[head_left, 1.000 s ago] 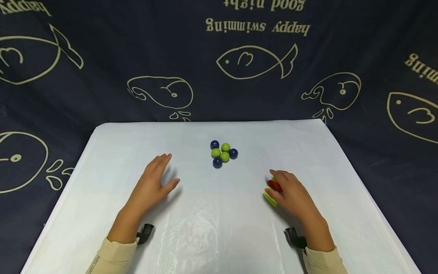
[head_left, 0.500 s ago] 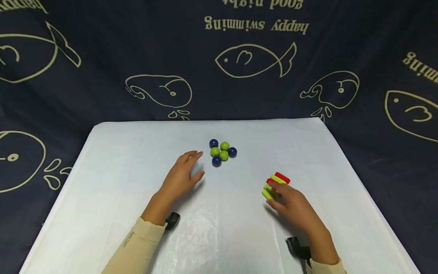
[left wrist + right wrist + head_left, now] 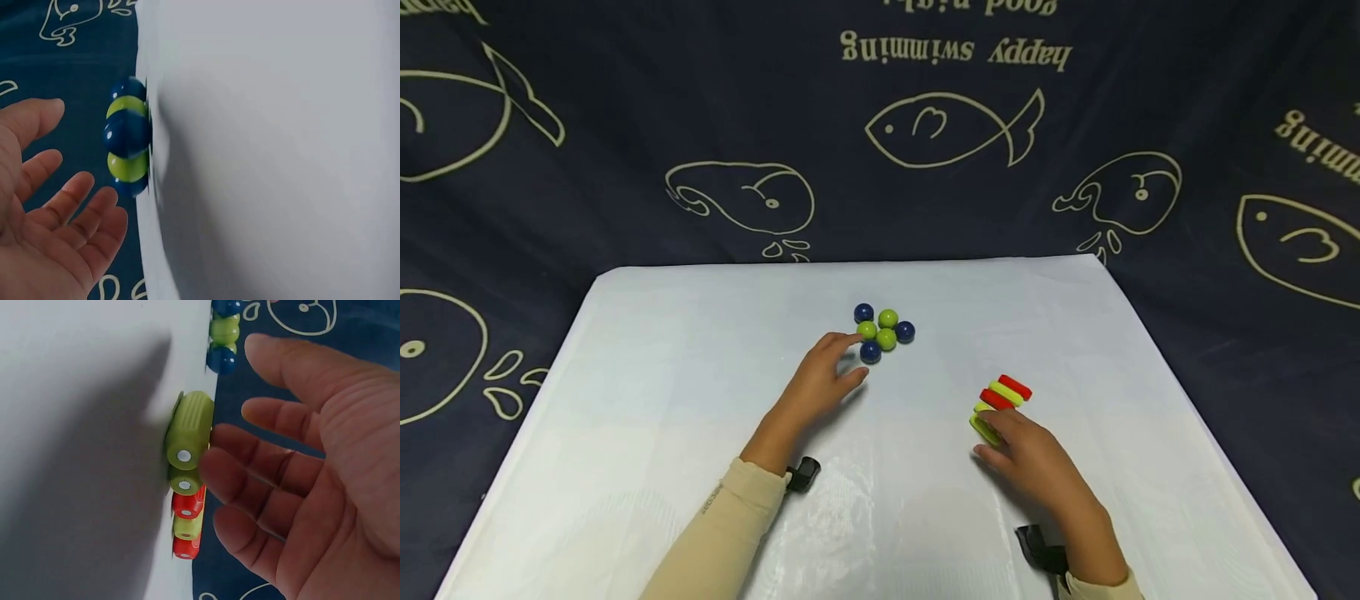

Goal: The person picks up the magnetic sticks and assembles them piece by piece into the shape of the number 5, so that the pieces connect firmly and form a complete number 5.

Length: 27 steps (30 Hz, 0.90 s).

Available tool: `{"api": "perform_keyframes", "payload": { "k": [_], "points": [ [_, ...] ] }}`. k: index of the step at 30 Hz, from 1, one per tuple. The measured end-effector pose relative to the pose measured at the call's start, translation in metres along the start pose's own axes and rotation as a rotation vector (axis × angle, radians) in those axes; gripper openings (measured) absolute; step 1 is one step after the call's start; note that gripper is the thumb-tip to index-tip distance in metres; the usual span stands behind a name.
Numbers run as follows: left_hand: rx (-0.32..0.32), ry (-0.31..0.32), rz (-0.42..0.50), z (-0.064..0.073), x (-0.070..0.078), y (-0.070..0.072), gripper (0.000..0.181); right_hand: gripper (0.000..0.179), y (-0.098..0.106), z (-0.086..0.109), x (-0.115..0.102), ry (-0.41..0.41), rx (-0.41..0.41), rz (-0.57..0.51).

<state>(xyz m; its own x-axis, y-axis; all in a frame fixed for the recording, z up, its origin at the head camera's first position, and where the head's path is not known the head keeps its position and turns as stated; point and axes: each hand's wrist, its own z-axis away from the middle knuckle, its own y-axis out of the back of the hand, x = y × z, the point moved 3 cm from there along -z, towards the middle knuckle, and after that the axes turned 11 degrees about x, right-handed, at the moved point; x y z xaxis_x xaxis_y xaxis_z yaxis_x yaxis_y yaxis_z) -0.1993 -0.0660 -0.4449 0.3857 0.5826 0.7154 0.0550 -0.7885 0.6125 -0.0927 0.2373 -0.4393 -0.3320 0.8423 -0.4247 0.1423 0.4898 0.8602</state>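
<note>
Three blue and three green balls make a tight cluster on the white table; the nearest blue ball (image 3: 870, 353) and a green ball (image 3: 887, 339) face my left hand (image 3: 820, 385). Its fingertips reach the cluster's left side, thumb spread apart, and the left wrist view shows the palm with nothing in it. Short ribbed rods, red (image 3: 1015, 387) and yellow-green (image 3: 984, 430), lie side by side in a slanting row at right. My right hand (image 3: 1036, 460) hovers at the near end of the row, partly covering it. In the right wrist view, its loosely bent fingers (image 3: 228, 475) are beside the rods' white-dotted ends.
The white table (image 3: 685, 333) has its far edge against a dark blue cloth (image 3: 850, 217) printed with fish and whales. A black wrist mount (image 3: 805, 474) sits under the left wrist, another mount (image 3: 1040, 550) under the right.
My left hand has moved right and forward to the balls. My right hand has drawn back toward me, uncovering the far rods. The balls and rods keep their arrangement.
</note>
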Motion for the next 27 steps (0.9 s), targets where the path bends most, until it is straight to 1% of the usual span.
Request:
{"api": "perform_keyframes", "payload": {
  "k": [3, 7, 9, 12, 15, 18, 22, 27],
  "points": [
    [0.013, 0.029, 0.033, -0.002, -0.001, -0.005, 0.050, 0.046, 0.000, 0.000, 0.000, 0.011, 0.015, 0.024],
    [0.025, 0.065, 0.055, -0.005, -0.002, -0.011, 0.047, 0.046, -0.001, 0.000, 0.001, -0.016, -0.001, 0.043],
    [0.023, 0.070, 0.057, -0.005, -0.003, -0.013, 0.047, 0.046, -0.004, 0.000, 0.002, -0.032, -0.017, 0.047],
    [0.017, 0.057, 0.057, -0.006, -0.003, -0.016, 0.048, 0.047, -0.007, 0.001, 0.000, -0.038, -0.044, 0.055],
    [0.008, 0.049, 0.038, -0.008, -0.003, -0.019, 0.048, 0.046, -0.011, 0.001, -0.004, -0.027, -0.072, 0.051],
    [-0.006, 0.060, 0.013, -0.010, -0.005, -0.022, 0.048, 0.045, -0.015, 0.000, -0.008, -0.006, -0.089, 0.039],
    [-0.029, 0.089, -0.025, -0.012, -0.007, -0.025, 0.046, 0.044, -0.020, -0.002, -0.013, 0.009, -0.091, 0.025],
    [-0.036, 0.099, -0.048, -0.014, -0.010, -0.029, 0.043, 0.044, -0.025, -0.006, -0.016, 0.005, -0.090, 0.009]
  ]
}}
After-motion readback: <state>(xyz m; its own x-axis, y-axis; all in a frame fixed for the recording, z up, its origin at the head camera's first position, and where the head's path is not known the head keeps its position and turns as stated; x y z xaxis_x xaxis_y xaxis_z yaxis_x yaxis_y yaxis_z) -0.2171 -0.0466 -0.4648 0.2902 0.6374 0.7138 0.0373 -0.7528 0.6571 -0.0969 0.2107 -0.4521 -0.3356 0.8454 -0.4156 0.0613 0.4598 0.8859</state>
